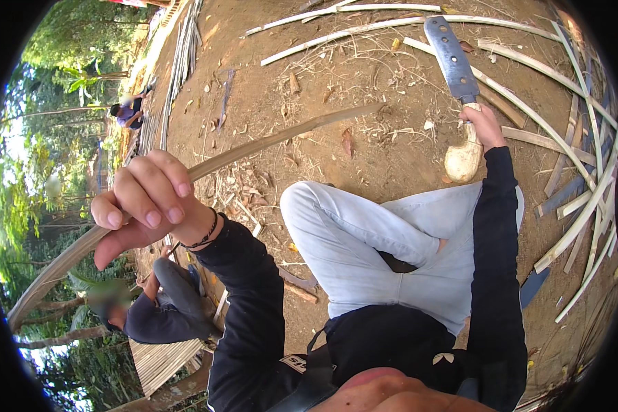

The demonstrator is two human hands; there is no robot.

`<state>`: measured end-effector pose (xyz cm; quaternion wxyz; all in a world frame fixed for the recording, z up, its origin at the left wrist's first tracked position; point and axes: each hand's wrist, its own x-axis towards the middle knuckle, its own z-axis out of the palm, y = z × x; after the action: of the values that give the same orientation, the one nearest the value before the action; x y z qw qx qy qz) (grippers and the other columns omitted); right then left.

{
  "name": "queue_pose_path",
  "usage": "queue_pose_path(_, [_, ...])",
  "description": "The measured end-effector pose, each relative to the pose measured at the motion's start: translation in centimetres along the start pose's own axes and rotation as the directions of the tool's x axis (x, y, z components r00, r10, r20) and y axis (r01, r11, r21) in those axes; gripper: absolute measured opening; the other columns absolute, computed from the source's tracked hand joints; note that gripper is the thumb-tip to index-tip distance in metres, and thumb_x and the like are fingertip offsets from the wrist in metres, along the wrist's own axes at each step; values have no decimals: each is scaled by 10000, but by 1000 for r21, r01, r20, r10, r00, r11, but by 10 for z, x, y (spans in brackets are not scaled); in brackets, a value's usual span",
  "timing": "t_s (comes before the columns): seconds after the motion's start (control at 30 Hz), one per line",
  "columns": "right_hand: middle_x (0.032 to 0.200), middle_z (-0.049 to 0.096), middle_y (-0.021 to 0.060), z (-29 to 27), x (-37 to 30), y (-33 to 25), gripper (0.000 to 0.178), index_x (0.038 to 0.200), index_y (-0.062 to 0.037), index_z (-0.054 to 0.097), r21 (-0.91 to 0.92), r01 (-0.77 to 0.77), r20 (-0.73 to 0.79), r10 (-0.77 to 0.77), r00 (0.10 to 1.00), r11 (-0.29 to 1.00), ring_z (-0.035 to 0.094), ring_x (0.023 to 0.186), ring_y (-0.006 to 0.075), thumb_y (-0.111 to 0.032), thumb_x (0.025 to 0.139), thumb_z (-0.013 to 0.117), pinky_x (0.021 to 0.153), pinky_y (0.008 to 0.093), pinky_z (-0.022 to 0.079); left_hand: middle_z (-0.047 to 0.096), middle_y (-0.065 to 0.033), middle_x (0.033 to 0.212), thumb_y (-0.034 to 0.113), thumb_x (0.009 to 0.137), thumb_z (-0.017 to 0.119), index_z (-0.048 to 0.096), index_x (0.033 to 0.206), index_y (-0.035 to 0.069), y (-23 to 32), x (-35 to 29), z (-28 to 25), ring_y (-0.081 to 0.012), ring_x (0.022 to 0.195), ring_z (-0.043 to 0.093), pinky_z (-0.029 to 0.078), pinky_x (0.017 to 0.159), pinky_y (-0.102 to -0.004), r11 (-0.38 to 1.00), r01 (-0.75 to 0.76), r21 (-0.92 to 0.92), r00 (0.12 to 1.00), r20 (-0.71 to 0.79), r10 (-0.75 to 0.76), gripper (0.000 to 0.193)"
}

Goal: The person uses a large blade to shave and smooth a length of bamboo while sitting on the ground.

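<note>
My left hand [147, 196], raised at the left, is closed around a long, thin bamboo strip [275, 141]. The strip slants from the lower left up toward the middle, over the ground. Out to the right, my right hand [485, 128] grips a machete [452, 62] by its pale wooden handle. Its broad grey blade has a row of round holes and points away from me. The handle's bulbous end hangs below my fist. Blade and strip are apart.
Split bamboo strips [570, 147] lie in a heap at the right, with more across the far ground. Shavings and dry leaves litter the dirt [391, 82]. One person [172, 302] sits close at the lower left; another [130, 112] sits farther off.
</note>
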<state>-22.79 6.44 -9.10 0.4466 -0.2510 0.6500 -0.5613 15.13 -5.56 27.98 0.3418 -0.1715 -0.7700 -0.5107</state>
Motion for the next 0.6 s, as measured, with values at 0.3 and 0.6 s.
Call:
queue_pose_path(0.3, [859, 691, 169, 23, 29, 62, 410, 822, -19, 713, -584, -221, -4, 270, 963, 781, 653, 792, 266, -382, 633, 682, 723, 354, 491, 601, 48, 676, 625, 797, 598, 681, 973, 142, -19, 0, 11, -66, 519, 537, 437, 560, -250, 981, 102, -163, 989, -93, -118, 521])
queue_pose_path(0.6, [902, 656, 255, -3, 11, 42, 295, 867, -18, 712, -696, -207, -258, 30, 966, 688, 639, 926, 368, -293, 808, 623, 828, 429, 496, 592, 63, 674, 630, 771, 623, 688, 950, 165, -23, -2, 8, -56, 515, 511, 393, 576, -239, 966, 128, -224, 984, -92, -151, 503])
